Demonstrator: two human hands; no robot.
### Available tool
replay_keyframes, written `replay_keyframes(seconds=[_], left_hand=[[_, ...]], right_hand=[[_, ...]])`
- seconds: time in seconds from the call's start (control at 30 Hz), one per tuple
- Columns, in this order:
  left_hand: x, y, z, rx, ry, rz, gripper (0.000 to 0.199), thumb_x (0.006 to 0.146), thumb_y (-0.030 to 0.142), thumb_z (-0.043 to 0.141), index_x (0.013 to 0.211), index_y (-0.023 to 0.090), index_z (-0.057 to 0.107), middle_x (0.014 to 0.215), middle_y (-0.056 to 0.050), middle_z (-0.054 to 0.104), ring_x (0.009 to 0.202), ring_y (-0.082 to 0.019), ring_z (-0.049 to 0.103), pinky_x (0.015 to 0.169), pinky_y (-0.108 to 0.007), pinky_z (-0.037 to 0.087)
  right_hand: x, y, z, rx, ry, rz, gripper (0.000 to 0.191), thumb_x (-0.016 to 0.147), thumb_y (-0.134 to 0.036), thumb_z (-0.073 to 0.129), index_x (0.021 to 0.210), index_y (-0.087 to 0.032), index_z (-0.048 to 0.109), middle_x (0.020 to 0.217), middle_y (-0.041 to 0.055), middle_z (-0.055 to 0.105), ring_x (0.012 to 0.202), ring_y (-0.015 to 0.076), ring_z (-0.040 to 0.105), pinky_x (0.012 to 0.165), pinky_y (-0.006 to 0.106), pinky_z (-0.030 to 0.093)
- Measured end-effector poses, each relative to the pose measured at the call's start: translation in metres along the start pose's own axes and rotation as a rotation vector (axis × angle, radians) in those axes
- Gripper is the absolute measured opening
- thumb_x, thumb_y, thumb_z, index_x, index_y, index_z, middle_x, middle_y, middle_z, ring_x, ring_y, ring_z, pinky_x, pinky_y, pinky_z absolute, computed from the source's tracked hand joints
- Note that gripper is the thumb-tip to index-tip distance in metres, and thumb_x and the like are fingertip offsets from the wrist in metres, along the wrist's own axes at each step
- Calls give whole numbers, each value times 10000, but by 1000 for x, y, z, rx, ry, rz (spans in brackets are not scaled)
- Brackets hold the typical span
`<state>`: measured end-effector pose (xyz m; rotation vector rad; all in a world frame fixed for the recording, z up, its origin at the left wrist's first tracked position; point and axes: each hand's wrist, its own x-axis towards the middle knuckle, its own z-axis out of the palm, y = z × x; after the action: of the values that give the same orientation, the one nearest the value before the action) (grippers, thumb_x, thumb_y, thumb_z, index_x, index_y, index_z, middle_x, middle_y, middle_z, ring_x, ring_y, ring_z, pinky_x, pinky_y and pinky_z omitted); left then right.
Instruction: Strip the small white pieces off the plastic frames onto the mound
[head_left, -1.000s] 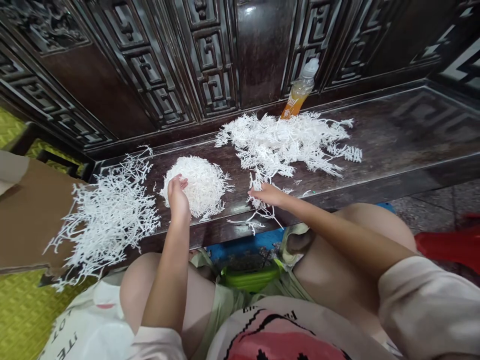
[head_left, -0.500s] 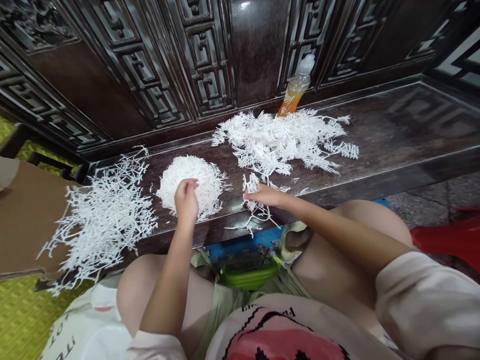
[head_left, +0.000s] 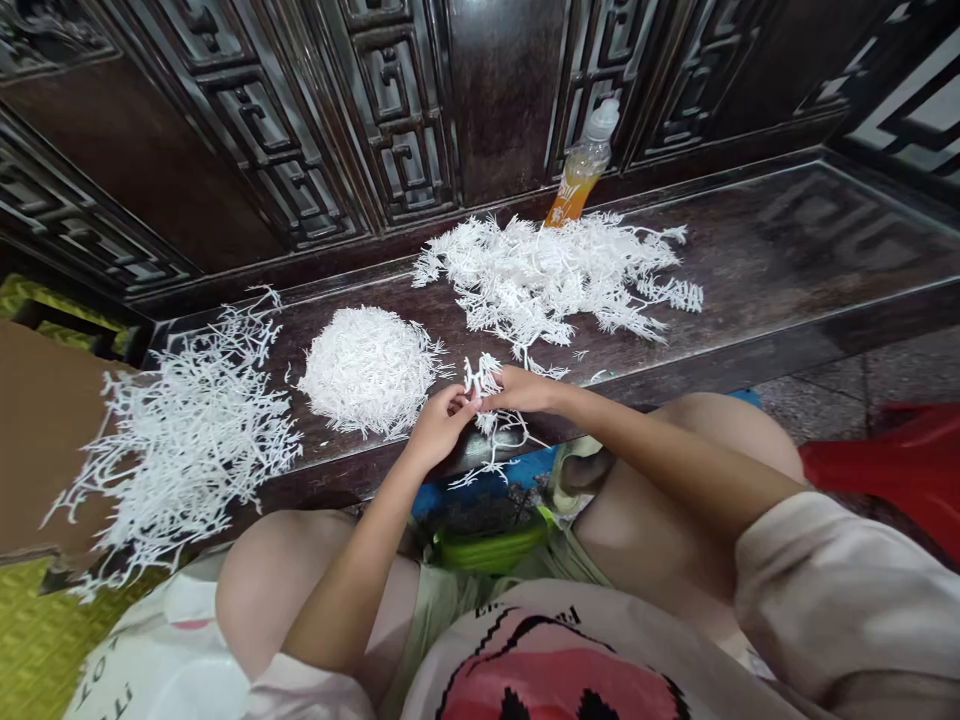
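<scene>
My left hand [head_left: 441, 427] and my right hand [head_left: 523, 390] meet over the front of a dark wooden bench top [head_left: 750, 235]. Both pinch a small tuft of white branching strands [head_left: 480, 378], which trails down over the bench edge. To the left of my hands lies a dense round mound of fine white strands [head_left: 367, 372]. A loose, spread heap of the same strands [head_left: 540, 272] lies behind them, and another [head_left: 195, 440] lies at the far left, partly on brown cardboard.
A plastic bottle of orange drink [head_left: 577, 170] stands against the carved dark wood panels [head_left: 397, 110]. The cardboard [head_left: 45, 430] rests at the bench's left end. A green object [head_left: 487, 548] sits below my knees, a red object [head_left: 892, 470] at right, on a tiled floor.
My left hand has left the round mound and moved right to meet my right hand. Together they now hold the small tuft of strands, which is lifted a little.
</scene>
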<state>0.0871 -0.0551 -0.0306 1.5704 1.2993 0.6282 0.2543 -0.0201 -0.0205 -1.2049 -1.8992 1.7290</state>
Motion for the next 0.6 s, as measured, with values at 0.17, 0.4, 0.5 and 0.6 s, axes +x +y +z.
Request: replay_keyframes(seconds=[0.17, 0.4, 0.5, 0.6], left_hand=[[-2, 9, -4, 61, 180, 51, 269, 734, 405, 485, 884, 182, 500, 776, -14, 535, 713, -127, 502, 662, -252, 389], [-14, 27, -6, 611, 112, 299, 350, 656, 517, 544, 745, 185, 478, 703, 0, 509, 702, -155, 466, 669, -283, 326], [-17, 22, 1, 796, 93, 347, 323, 736, 495, 459, 776, 177, 501, 727, -31, 541, 735, -179, 480, 676, -300, 303], [-16, 16, 6, 897, 122, 362, 296, 816, 417, 358, 816, 171, 522, 742, -58, 564, 753, -191, 491, 684, -313, 289]], right_hand=[[-1, -4, -1, 141, 57, -14, 244, 662, -352, 593, 742, -123, 567, 698, 40, 582, 636, 126, 502, 626, 260, 394], [-2, -9, 1, 216, 162, 36, 226, 653, -337, 599, 697, -117, 578, 671, 41, 595, 571, 105, 485, 568, 243, 387], [-3, -10, 3, 221, 150, 46, 209, 657, -326, 595, 628, -121, 565, 616, 27, 586, 542, 96, 478, 544, 233, 380], [-2, -8, 4, 225, 171, 80, 168, 667, -277, 583, 601, -127, 547, 571, 11, 559, 520, 90, 467, 530, 227, 369]])
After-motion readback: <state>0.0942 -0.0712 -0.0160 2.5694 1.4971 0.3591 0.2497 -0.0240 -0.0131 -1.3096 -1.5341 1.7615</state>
